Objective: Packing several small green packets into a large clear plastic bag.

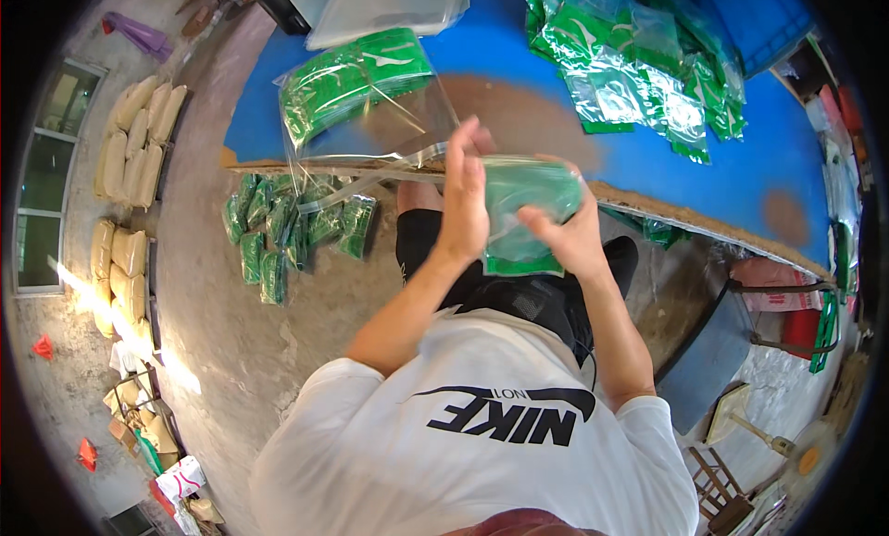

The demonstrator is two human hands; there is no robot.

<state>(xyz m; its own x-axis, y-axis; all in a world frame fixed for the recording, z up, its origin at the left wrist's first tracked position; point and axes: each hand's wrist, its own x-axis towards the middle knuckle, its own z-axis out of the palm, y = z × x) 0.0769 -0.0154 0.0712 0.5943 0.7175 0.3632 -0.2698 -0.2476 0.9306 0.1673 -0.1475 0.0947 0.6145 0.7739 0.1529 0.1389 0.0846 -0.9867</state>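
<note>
My left hand (463, 198) and my right hand (565, 235) both grip a green packet in clear plastic wrap (528, 203), held in front of my chest at the near edge of the blue table (648, 166). The left hand presses on the packet's left end, fingers pointing up. The right hand holds its right side from below. A large clear bag with green packets inside (361, 101) lies on the table just left of my left hand.
A heap of green wrapped packets (639, 64) lies on the table's far right. More green packets (287, 226) lie on the concrete floor at the left. An empty clear bag (389, 8) sits at the table's far edge. Tan sacks (139, 138) line the left wall.
</note>
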